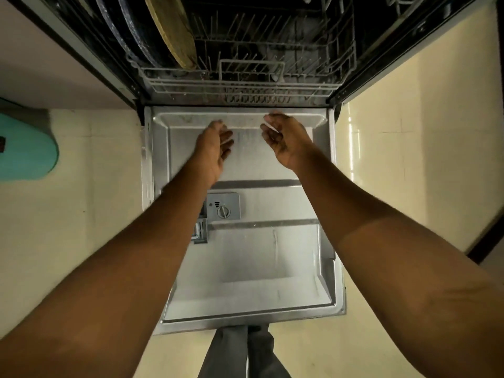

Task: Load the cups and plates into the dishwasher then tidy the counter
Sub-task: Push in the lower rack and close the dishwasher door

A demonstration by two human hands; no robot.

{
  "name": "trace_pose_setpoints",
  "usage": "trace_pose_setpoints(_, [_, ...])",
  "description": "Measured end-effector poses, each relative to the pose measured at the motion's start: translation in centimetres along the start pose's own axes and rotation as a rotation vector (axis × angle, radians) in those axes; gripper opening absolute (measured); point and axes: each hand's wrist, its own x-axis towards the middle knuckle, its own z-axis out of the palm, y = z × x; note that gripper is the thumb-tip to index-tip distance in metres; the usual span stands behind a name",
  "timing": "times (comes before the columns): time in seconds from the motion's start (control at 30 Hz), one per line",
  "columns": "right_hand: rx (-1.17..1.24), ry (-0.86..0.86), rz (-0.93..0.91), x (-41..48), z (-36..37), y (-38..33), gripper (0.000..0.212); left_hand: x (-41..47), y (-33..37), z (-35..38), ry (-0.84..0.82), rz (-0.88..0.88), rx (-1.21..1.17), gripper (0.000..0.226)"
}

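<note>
Both forearms reach over the lowered dishwasher door (245,255); the left hand (215,148) and right hand (286,140) hover empty, each grip loose, before the lower rack (240,85) holding upright plates (174,34).

Cream tiled floor (95,214), teal object (27,148) at its left edge.
</note>
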Motion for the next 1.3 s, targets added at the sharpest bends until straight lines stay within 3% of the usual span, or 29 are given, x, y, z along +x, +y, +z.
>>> trace_pose_setpoints(0.3, [-0.019,0.151,0.140,-8.2,-8.3,10.2,0.011,-8.9,-14.3,-5.8,0.079,-0.176,-0.053,0.022])
trace_pose_setpoints(0.63, [-0.032,0.174,0.246,-19.0,-16.9,20.4,0.010,-16.5,-26.2,-8.5,0.081,-0.161,0.038,0.026])
trace_pose_setpoints(0.93, [-0.014,0.257,0.404,-25.4,-22.3,33.3,0.026,-22.0,-38.5,-12.4,0.131,-0.335,-0.192,0.045])
trace_pose_setpoints(1.03, [0.005,0.366,0.420,-25.6,-24.1,37.8,0.028,-21.8,-42.9,-14.3,0.197,-0.398,-0.210,0.054])
trace_pose_setpoints(1.17, [0.183,0.480,0.404,-23.3,-25.2,41.4,0.025,-19.3,-46.8,-16.4,0.314,-0.415,-0.327,0.055])
trace_pose_setpoints(1.3, [0.337,0.459,0.392,-20.0,-25.9,44.0,0.033,-15.9,-49.5,-18.3,0.355,-0.362,-0.543,0.056])
